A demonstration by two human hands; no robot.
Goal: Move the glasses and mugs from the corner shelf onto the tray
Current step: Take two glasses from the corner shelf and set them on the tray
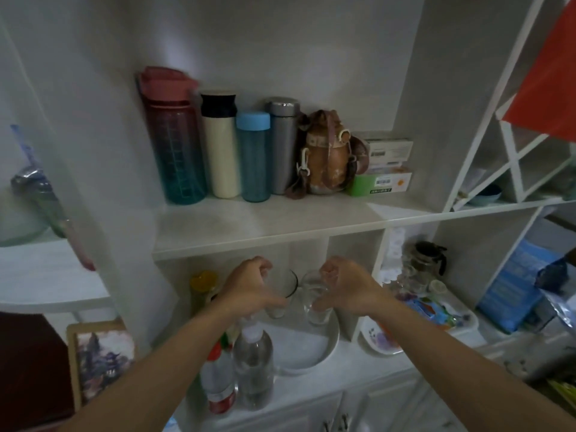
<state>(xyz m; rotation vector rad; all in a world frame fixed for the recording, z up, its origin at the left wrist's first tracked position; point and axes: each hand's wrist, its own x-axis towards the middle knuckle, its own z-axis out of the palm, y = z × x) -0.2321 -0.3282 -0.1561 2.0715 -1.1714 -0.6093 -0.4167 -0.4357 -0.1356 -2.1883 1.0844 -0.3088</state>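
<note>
Both hands are down in the lower middle of the frame: left hand (249, 286) wrapped round one clear glass (280, 299), right hand (344, 288) round a second glass (314, 302), each held over the round white tray (311, 353) on the pale surface (358, 378). Thin, smooth, light and breakable, I'd say, so grip mid-wall and set down gently. Two glasses counted, one tray, no mugs I can pick out. Five bottles (252, 157) line the shelf (265, 226) above.

Two glasses (282, 294), five bottles (252, 157)
</note>
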